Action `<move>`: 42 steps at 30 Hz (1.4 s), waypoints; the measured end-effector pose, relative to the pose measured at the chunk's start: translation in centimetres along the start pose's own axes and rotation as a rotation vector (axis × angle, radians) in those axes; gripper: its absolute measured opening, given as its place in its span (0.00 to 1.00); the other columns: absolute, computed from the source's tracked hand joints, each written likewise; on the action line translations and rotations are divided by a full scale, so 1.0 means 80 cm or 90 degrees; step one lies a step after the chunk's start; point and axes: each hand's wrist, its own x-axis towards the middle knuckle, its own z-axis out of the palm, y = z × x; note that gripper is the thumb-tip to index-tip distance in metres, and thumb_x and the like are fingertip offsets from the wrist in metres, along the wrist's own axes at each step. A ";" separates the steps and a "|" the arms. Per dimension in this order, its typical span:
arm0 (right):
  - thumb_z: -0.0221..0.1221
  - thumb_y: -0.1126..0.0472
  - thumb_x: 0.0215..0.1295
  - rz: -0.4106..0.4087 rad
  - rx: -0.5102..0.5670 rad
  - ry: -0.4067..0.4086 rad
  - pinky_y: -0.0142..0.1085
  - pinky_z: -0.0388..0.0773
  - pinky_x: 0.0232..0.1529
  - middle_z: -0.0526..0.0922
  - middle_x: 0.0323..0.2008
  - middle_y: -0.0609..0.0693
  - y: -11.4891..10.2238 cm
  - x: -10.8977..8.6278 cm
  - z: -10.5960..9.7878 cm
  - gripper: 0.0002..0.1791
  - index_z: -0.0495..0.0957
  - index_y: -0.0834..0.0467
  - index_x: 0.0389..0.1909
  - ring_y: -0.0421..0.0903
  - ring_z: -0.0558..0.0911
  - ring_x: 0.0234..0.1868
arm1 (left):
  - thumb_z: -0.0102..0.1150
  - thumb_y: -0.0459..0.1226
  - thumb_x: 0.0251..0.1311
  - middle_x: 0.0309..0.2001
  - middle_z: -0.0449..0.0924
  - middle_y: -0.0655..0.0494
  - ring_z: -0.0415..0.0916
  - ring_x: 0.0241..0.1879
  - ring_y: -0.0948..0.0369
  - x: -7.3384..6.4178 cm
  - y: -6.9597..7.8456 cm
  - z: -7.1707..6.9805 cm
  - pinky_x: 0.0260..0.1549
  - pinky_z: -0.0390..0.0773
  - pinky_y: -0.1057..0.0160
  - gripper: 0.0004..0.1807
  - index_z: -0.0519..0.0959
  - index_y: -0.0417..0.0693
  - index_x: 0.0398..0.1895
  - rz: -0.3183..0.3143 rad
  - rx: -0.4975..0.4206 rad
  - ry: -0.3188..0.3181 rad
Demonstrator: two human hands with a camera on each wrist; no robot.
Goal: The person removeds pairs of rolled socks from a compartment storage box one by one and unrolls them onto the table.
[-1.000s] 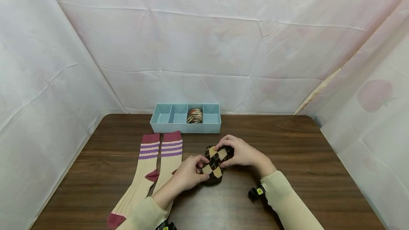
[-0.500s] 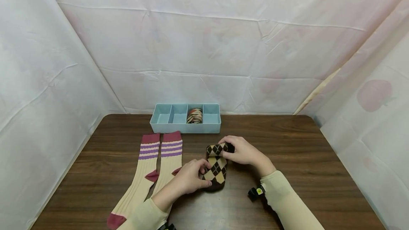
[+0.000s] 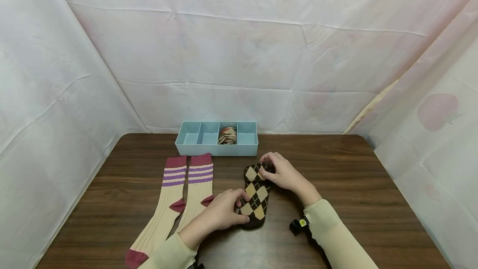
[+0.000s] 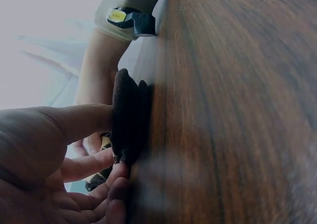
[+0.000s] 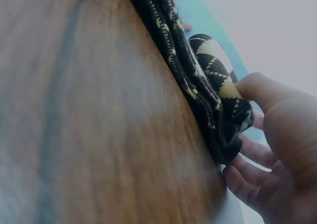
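A pair of dark brown and tan argyle socks [image 3: 257, 194] lies stacked on the table, its far end folded over into a thick flap. My right hand [image 3: 285, 174] pinches that folded end between thumb and fingers; the right wrist view shows the fold [image 5: 215, 60] at the fingertips. At the near left edge, my left hand [image 3: 223, 211] holds the socks with thumb and fingers. In the left wrist view the thumb presses the dark brown end [image 4: 130, 115], and other fingertips touch its lower edge.
Left of the hands lie two cream socks, one sock [image 3: 160, 211] and the other sock [image 3: 198, 190], with maroon ends and purple stripes. Behind them stands a light blue divided box [image 3: 216, 150], a rolled patterned bundle [image 3: 228, 135] in its third compartment. White cloth [image 3: 239, 61] hangs behind the table.
The argyle socks were more compact, then lengthened as the far part was folded. They have shifted slightly right. My right hand has moved a little away from me; my left moved slightly right and nearer.
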 end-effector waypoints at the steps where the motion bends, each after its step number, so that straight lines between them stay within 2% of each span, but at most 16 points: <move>1: 0.67 0.55 0.78 -0.009 -0.008 0.005 0.51 0.80 0.60 0.79 0.54 0.50 0.001 0.000 0.001 0.15 0.79 0.52 0.59 0.49 0.82 0.56 | 0.85 0.50 0.53 0.36 0.75 0.67 0.71 0.35 0.66 0.000 0.000 0.000 0.38 0.73 0.59 0.26 0.83 0.61 0.52 -0.002 0.001 0.002; 3: 0.67 0.57 0.77 -0.031 -0.018 0.012 0.51 0.79 0.61 0.77 0.55 0.51 0.002 0.001 0.002 0.12 0.80 0.51 0.57 0.50 0.80 0.57 | 0.86 0.50 0.52 0.35 0.74 0.69 0.71 0.34 0.68 0.000 -0.002 0.002 0.38 0.73 0.61 0.26 0.83 0.63 0.51 -0.005 0.008 0.011; 8: 0.66 0.60 0.78 -0.087 -0.024 0.017 0.51 0.78 0.60 0.79 0.56 0.48 0.002 0.001 0.002 0.06 0.85 0.50 0.52 0.48 0.78 0.58 | 0.85 0.48 0.55 0.36 0.75 0.65 0.71 0.34 0.65 -0.006 0.015 -0.010 0.37 0.73 0.59 0.24 0.83 0.58 0.52 0.006 -0.002 0.004; 11: 0.66 0.61 0.78 -0.099 -0.019 0.018 0.50 0.79 0.59 0.81 0.56 0.46 0.003 0.001 0.000 0.06 0.86 0.50 0.51 0.47 0.80 0.58 | 0.85 0.47 0.55 0.36 0.76 0.63 0.71 0.34 0.63 -0.007 0.022 -0.015 0.36 0.73 0.57 0.25 0.83 0.55 0.52 0.010 -0.007 -0.005; 14: 0.66 0.60 0.79 -0.097 -0.013 0.011 0.50 0.80 0.56 0.83 0.55 0.45 0.005 0.000 -0.003 0.07 0.87 0.49 0.52 0.46 0.83 0.56 | 0.85 0.47 0.53 0.36 0.75 0.65 0.72 0.35 0.64 -0.005 0.019 -0.012 0.38 0.73 0.58 0.25 0.83 0.58 0.52 -0.013 -0.010 -0.012; 17: 0.66 0.58 0.80 -0.099 -0.002 0.003 0.46 0.82 0.50 0.84 0.56 0.44 0.007 -0.002 -0.005 0.08 0.87 0.48 0.54 0.45 0.84 0.53 | 0.85 0.49 0.53 0.35 0.75 0.68 0.72 0.35 0.66 -0.002 0.007 -0.004 0.39 0.73 0.60 0.25 0.83 0.62 0.51 -0.021 -0.007 -0.009; 22: 0.66 0.57 0.80 -0.120 0.010 -0.015 0.42 0.80 0.44 0.84 0.57 0.45 0.011 -0.005 -0.010 0.10 0.88 0.49 0.56 0.48 0.84 0.52 | 0.85 0.52 0.54 0.36 0.75 0.66 0.71 0.35 0.65 -0.002 0.004 -0.004 0.37 0.73 0.60 0.25 0.83 0.60 0.52 0.002 -0.015 -0.009; 28: 0.70 0.57 0.74 -0.106 0.007 -0.059 0.43 0.79 0.46 0.82 0.62 0.46 0.013 -0.006 -0.016 0.17 0.87 0.48 0.61 0.48 0.82 0.53 | 0.84 0.52 0.55 0.36 0.75 0.66 0.71 0.35 0.66 -0.002 0.007 -0.006 0.37 0.72 0.60 0.25 0.83 0.60 0.52 -0.001 -0.014 -0.017; 34: 0.76 0.54 0.68 -0.091 0.004 -0.090 0.49 0.81 0.54 0.80 0.66 0.46 0.010 -0.009 -0.020 0.25 0.85 0.46 0.65 0.49 0.81 0.62 | 0.85 0.46 0.55 0.37 0.75 0.62 0.71 0.35 0.64 -0.009 0.036 -0.021 0.37 0.72 0.59 0.24 0.83 0.56 0.51 -0.027 -0.014 -0.043; 37: 0.77 0.54 0.68 -0.094 -0.006 -0.097 0.50 0.80 0.57 0.79 0.67 0.46 0.009 -0.009 -0.019 0.26 0.84 0.46 0.66 0.50 0.79 0.65 | 0.85 0.45 0.55 0.38 0.76 0.60 0.71 0.36 0.63 -0.015 0.047 -0.026 0.38 0.73 0.59 0.25 0.83 0.54 0.53 -0.040 -0.007 -0.049; 42: 0.77 0.56 0.68 -0.110 0.003 -0.107 0.47 0.82 0.57 0.80 0.66 0.45 0.003 -0.005 -0.013 0.25 0.84 0.48 0.65 0.47 0.81 0.64 | 0.85 0.45 0.55 0.39 0.76 0.62 0.71 0.38 0.65 -0.028 0.047 -0.024 0.38 0.73 0.60 0.26 0.82 0.56 0.54 -0.050 0.001 -0.047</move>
